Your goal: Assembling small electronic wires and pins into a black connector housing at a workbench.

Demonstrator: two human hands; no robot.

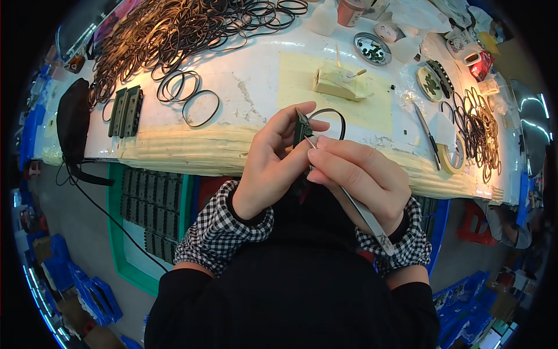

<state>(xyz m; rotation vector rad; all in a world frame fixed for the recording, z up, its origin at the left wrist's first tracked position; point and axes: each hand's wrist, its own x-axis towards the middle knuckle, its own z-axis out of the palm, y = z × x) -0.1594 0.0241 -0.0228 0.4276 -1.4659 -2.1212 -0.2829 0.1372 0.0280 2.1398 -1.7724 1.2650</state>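
Note:
Above the table's near edge, my left hand (270, 166) is closed around a small dark green ridged plastic part (300, 128), holding it tilted up between thumb and fingers. My right hand (366, 174) grips metal tweezers (367, 218), whose tips meet the part beside my left thumb. A thin dark toothed band (342, 119) curves out from the part, just past my right fingertips; where its other end goes is hidden. Both forearms wear black-and-white checked sleeve covers.
A heap of dark bands (168, 35) covers the far left, near ridged green parts (125, 111). Beyond my hands stands a yellowish block (337, 84) with sticks. At right lie a pen-like tool (429, 136) and tape roll (452, 157). A teal bin (119, 232) of parts sits below.

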